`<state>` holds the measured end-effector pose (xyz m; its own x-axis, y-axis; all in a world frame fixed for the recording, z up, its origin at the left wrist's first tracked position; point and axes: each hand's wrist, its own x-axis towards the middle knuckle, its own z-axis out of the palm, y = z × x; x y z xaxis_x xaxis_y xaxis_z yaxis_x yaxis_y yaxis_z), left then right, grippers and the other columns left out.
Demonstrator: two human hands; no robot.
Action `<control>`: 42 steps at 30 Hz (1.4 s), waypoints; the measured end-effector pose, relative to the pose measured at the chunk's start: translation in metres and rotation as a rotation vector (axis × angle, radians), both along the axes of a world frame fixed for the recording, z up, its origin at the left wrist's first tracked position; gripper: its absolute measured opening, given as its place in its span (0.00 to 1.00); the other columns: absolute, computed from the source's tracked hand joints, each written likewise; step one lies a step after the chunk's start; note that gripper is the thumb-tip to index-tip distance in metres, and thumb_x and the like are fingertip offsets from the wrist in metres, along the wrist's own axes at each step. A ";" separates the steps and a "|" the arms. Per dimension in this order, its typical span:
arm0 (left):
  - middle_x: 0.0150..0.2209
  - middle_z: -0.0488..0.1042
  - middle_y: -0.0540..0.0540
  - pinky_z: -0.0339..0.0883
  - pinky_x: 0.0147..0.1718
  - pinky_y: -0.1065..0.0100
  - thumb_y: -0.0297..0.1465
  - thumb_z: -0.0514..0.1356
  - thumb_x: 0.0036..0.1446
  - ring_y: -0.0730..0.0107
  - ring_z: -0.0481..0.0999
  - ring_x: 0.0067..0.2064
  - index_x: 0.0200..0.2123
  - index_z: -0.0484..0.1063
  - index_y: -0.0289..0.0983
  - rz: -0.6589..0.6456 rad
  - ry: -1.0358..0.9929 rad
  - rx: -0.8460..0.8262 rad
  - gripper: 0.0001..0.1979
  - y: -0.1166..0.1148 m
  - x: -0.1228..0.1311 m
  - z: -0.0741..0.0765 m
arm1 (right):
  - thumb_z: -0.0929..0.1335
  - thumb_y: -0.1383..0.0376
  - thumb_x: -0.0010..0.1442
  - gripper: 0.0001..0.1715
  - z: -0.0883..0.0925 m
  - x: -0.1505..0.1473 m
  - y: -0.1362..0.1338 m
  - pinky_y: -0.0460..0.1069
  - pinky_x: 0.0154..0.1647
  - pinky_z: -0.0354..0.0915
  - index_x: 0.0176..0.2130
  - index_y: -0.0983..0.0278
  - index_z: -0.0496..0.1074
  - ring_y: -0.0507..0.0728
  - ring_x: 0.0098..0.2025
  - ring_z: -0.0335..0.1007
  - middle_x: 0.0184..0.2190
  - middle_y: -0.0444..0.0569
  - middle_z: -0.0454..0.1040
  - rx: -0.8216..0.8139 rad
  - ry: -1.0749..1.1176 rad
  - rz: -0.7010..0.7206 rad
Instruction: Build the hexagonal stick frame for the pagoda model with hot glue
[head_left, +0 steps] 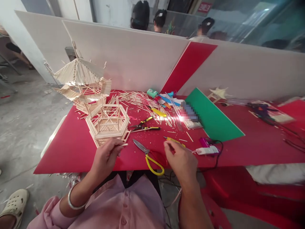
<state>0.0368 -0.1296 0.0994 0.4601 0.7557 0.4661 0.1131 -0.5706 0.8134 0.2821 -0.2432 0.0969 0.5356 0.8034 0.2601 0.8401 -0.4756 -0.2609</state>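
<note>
My left hand (pixel 108 156) is closed in a pinch on a short pale wooden stick (pixel 125 144), which pokes out to the right. Beside it stands a hexagonal framework of wooden sticks (pixel 108 119). My right hand (pixel 181 159) has its fingers curled closed, and what lies inside them is hidden. Directly behind its knuckles shows a yellow tool with a dark tip (pixel 175 141); whether the hand grips it I cannot tell. Between my hands lie scissors with yellow handles (pixel 154 164), blades slightly apart, pointing away from me.
A roofed stick pavilion (pixel 81 73) stands back left. Loose sticks (pixel 133 98), yellow-black pliers (pixel 145 126), a yellow cutter (pixel 158 112) and a green board (pixel 212 117) lie on the red tabletop (pixel 64 143). A white-and-purple corded item (pixel 207 149) sits right. A pale partition (pixel 124 54) rises behind.
</note>
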 end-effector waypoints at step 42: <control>0.23 0.73 0.50 0.56 0.23 0.72 0.34 0.62 0.53 0.79 0.64 0.24 0.30 0.79 0.34 -0.306 0.493 -0.058 0.09 0.145 -0.021 0.109 | 0.71 0.50 0.56 0.19 0.022 -0.090 0.080 0.48 0.24 0.62 0.29 0.62 0.69 0.52 0.20 0.64 0.19 0.42 0.69 0.685 0.086 0.291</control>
